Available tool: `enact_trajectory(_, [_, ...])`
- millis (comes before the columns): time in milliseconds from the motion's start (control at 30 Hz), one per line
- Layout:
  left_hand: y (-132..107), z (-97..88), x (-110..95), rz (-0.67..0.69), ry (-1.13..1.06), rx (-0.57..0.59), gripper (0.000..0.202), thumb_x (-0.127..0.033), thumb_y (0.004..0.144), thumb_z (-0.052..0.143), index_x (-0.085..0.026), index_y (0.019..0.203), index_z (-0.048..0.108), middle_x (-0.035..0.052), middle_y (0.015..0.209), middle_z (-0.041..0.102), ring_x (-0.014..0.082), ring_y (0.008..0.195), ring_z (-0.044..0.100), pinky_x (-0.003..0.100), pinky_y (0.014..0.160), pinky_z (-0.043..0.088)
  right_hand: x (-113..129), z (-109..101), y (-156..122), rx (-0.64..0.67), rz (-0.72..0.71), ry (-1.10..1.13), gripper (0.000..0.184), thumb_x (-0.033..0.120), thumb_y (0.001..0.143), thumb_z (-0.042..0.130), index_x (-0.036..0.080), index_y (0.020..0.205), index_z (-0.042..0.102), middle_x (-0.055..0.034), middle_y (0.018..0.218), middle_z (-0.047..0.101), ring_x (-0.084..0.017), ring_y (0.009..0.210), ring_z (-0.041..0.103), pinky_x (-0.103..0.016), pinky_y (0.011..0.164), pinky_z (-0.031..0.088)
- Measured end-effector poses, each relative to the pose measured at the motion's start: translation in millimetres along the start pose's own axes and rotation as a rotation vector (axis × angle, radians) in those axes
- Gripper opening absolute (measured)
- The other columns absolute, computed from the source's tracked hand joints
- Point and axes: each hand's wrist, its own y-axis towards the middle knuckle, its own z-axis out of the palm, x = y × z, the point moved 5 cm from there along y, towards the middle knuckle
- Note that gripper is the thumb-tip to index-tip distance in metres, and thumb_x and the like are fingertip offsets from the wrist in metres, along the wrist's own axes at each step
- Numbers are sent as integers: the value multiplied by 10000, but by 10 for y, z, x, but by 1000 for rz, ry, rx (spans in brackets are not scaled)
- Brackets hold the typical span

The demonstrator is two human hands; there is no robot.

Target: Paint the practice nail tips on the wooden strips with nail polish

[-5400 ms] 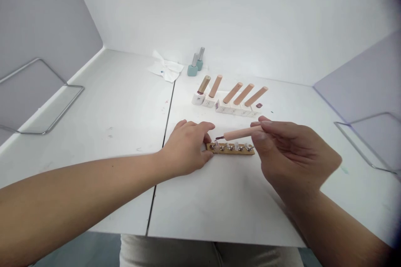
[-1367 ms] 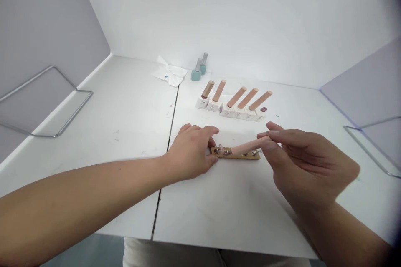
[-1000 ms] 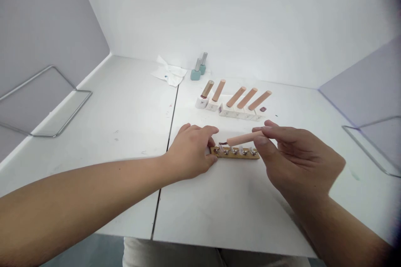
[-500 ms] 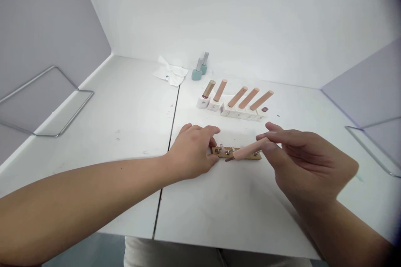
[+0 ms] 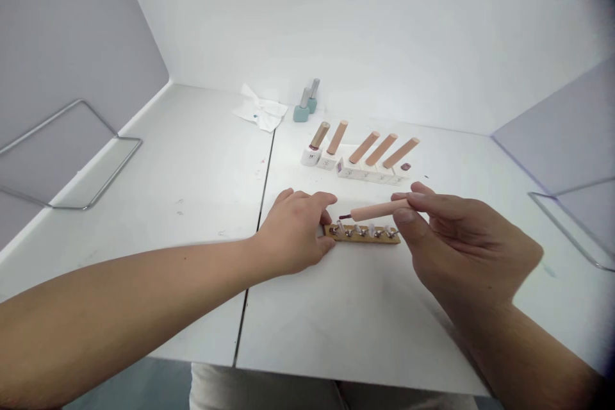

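Observation:
A narrow wooden strip with several small clear nail tips lies on the white table. My left hand grips its left end, fingers curled round it. My right hand pinches the peach handle of a polish brush, held level just above the strip. The dark brush tip points left, over the strip's left end.
Behind the strip stands a row of white polish bottles with peach caps, leaning right. Two teal bottles and a crumpled tissue lie further back. Metal wire frames sit at the left and right edges.
The brush dipped down onto the strip half a second ago and has lifted back up level above it. My left hand has stayed on the strip's left end.

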Motion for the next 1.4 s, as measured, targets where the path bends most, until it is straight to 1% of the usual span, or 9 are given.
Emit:
enact_trajectory(100, [-5,0,0,-1,7,2,477,-212,731,645,-194,1184,497,-9,949,713,237,990,585,416,946,383,-18,6,-5,28,-8,9,310,98,655,736,256,919,701,37,789,720,-170,780,698,-463,908,552])
enact_trajectory(367, [-14,-2,-2,-11,8,14,475,-220,737,641,-189,1188,497,-3,958,712,249,1013,583,422,936,395,54,-8,26,34,-71,113,363,40,622,723,258,911,705,47,759,713,-162,729,696,-447,898,568])
enact_trajectory(567, [-10,5,6,-13,-1,15,485,-212,731,639,-204,1193,494,-8,965,712,248,1017,582,426,946,393,55,-40,29,-52,-46,87,335,53,625,732,252,894,707,27,762,719,-185,754,704,-427,824,599])
enact_trajectory(633, [-7,3,4,-10,2,11,481,-209,729,644,-201,1188,498,-9,960,712,245,1011,587,428,945,394,46,-34,22,-71,-33,79,343,55,629,736,254,907,707,27,776,722,-183,769,705,-420,836,593])
enact_trajectory(767, [-5,-3,-5,-13,9,6,469,-212,735,642,-195,1181,499,-5,956,713,242,1008,594,431,944,395,16,5,9,-10,-16,58,345,59,645,730,267,919,707,52,736,709,-177,797,705,-419,893,568])
enact_trajectory(933, [-10,-3,-8,-8,19,6,471,-223,731,642,-205,1179,497,2,963,714,244,1011,595,423,940,393,-6,14,-1,71,-29,55,345,93,657,732,294,935,697,65,814,716,-160,774,696,-454,920,556])
enact_trajectory(1067, [-10,-6,-7,-5,13,3,471,-220,736,642,-199,1183,497,3,961,713,240,1012,596,419,946,392,5,1,5,75,-50,78,357,72,654,726,281,941,696,62,804,712,-149,751,689,-453,936,549])
enact_trajectory(1233, [-10,-7,-7,-6,6,8,484,-211,738,645,-174,1197,494,-1,944,712,236,1000,594,421,951,393,17,-10,17,80,-90,118,343,61,627,732,253,910,700,49,760,706,-158,692,684,-467,877,578])
enact_trajectory(1400, [-11,1,9,-16,-2,10,491,-218,731,643,-186,1199,498,-3,954,709,242,1003,586,420,952,392,70,-19,36,52,-98,144,347,30,631,714,249,900,703,51,693,696,-159,717,696,-401,844,596])
